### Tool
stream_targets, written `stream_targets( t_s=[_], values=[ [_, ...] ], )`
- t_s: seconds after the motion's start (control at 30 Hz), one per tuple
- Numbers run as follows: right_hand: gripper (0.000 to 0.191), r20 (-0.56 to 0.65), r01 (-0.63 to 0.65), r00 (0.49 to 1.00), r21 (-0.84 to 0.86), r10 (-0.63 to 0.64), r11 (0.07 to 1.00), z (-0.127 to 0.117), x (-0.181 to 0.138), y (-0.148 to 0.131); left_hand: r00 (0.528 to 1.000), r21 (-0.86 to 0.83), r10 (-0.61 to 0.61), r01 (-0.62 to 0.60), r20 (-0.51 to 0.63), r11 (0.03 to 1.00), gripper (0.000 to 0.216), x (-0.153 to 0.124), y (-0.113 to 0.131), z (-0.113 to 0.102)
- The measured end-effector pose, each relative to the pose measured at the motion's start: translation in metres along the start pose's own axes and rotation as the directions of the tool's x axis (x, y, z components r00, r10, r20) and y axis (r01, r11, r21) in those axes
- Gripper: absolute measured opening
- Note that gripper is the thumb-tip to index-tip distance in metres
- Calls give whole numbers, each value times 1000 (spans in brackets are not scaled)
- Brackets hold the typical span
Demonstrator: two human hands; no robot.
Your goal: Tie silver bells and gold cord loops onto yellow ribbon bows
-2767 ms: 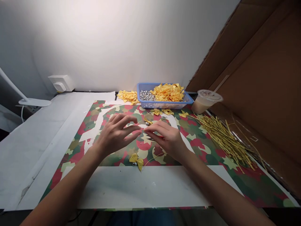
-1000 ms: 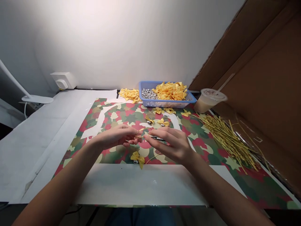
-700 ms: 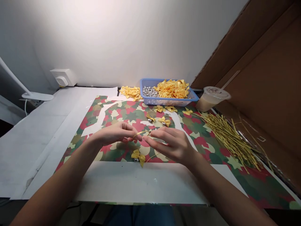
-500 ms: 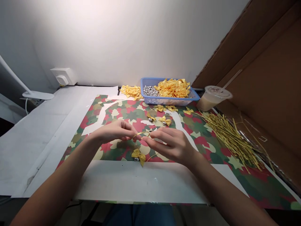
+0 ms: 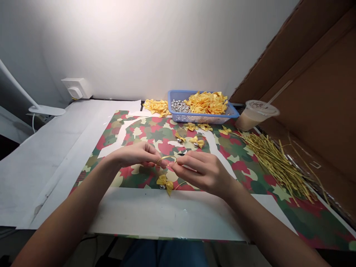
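Observation:
A thin gold wire loop (image 5: 167, 157) is held above the patterned paper, between my two hands. My left hand (image 5: 140, 154) pinches its left side between thumb and fingers. On the loop's right side, my right hand (image 5: 204, 168) has its thumb and fingertips closed. Just below them is a yellow bow (image 5: 166, 182) with a small silver bell (image 5: 162, 187), near the edge of the white sheet; a thin gold strand (image 5: 180, 184) lies to its right. Beyond my hands rest two more bows with bells, one a yellow bow (image 5: 197, 142) beside a thin ring.
At the back stands a blue basket (image 5: 200, 119) with silver bells and yellow bows. A pile of yellow bows (image 5: 156, 107) lies left of it. A drink cup (image 5: 254, 115) with a straw and a bundle of gold stems (image 5: 274, 163) are at right. A lamp base (image 5: 47, 110) stands left.
The view has shifted slightly. My hands keep their pinch on the wire loop, which looks a little more rounded and open; nothing else has visibly moved.

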State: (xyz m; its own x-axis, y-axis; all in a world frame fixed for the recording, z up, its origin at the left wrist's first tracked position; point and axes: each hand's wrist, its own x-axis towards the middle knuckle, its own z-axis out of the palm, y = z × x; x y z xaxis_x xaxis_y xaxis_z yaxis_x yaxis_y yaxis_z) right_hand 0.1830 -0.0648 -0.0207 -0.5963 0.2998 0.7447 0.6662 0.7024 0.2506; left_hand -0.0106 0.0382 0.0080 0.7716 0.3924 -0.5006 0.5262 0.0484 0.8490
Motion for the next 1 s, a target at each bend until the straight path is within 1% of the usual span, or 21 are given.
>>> stream_targets(
  t_s=[0.17,0.3,0.5,0.63,0.7,0.77,0.8,0.83,0.87,0.9,0.93,0.97,1.0],
  values=[
    [16,22,-14,1000,2,14,1000,0,0,-1,1000,17,-17,17,9,1000,22,-1,0,0],
    [14,12,-11,1000,18,10,1000,0,0,-2,1000,11,-3,3,23,1000,22,0,0,0],
    [17,16,-17,1000,18,17,1000,-1,1,-3,1000,-18,-22,23,13,1000,14,1,-1,0],
    [17,21,-10,1000,26,10,1000,0,1,-5,999,-7,-18,18,43,1000,12,1,-2,1],
    [14,11,-41,999,71,41,997,-1,0,-5,997,-1,-3,3,81,1000,14,4,-1,-1],
    [10,-20,-153,987,174,159,973,-4,-2,-6,991,23,8,-11,131,1000,15,8,3,-5],
    [10,-36,-233,968,241,248,942,-5,-3,-6,988,51,1,-9,155,999,14,10,5,-7],
    [10,-44,-319,936,309,348,896,-7,-4,-7,985,95,-17,1,173,995,13,13,7,-9],
    [10,-27,-410,892,371,451,833,-9,-5,-7,981,141,-41,14,191,990,13,15,9,-11],
    [11,21,-502,839,418,544,757,-11,-6,-8,976,189,-64,24,207,982,12,17,11,-13],
    [12,105,-591,780,445,616,672,-13,-7,-10,972,233,-87,34,220,972,12,19,13,-15],
    [13,215,-670,722,453,658,588,-14,-7,-11,967,271,-105,40,232,962,12,20,14,-16],
    [14,330,-734,668,443,667,515,-14,-7,-14,963,301,-117,40,243,953,13,21,15,-17]
  ],
)
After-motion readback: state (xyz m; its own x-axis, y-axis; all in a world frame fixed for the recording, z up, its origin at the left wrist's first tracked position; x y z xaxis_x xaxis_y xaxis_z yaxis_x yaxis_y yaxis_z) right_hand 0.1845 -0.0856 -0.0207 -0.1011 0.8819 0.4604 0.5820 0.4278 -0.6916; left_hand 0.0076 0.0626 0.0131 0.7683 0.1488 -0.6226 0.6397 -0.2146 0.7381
